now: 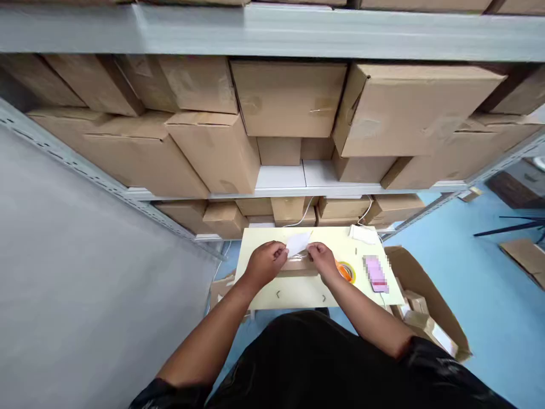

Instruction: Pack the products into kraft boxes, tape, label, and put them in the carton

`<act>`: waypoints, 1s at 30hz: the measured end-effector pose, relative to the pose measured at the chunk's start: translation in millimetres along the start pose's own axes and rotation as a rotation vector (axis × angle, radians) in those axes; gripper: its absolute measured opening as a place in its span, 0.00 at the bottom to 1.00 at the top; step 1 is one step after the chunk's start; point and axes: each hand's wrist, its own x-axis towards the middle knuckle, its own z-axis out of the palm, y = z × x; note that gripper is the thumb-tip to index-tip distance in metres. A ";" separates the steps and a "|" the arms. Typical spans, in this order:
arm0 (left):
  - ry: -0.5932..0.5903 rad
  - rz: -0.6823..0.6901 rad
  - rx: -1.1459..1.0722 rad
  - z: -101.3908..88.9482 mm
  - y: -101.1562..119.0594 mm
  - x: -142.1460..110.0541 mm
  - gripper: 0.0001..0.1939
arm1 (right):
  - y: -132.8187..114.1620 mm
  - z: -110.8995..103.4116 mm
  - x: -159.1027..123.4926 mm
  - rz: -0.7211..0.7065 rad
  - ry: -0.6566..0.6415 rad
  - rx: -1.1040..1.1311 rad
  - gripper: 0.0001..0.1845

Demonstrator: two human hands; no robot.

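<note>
A small white paper label (298,243) is stretched between my two hands above a cardboard box (298,265) on the pale yellow table. My left hand (268,261) pinches its left edge between thumb and fingers. At the opposite edge, my right hand (322,258) grips it the same way. The box lies flat under the label, with shiny clear tape across its top. Just right of my right hand sits an orange tape dispenser (345,272) with a yellow roll.
The table (293,295) also carries a phone (375,274) and a white stack of paper (363,234). An open carton (430,295) of small boxes stands right of it. Shelves (281,179) with cardboard boxes rise behind; a grey wall (97,272) is at left.
</note>
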 end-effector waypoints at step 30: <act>-0.202 -0.505 0.132 76.2 -90.7 19.2 0.09 | 13.0 -20.3 6.2 -0.006 -0.015 -0.655 0.09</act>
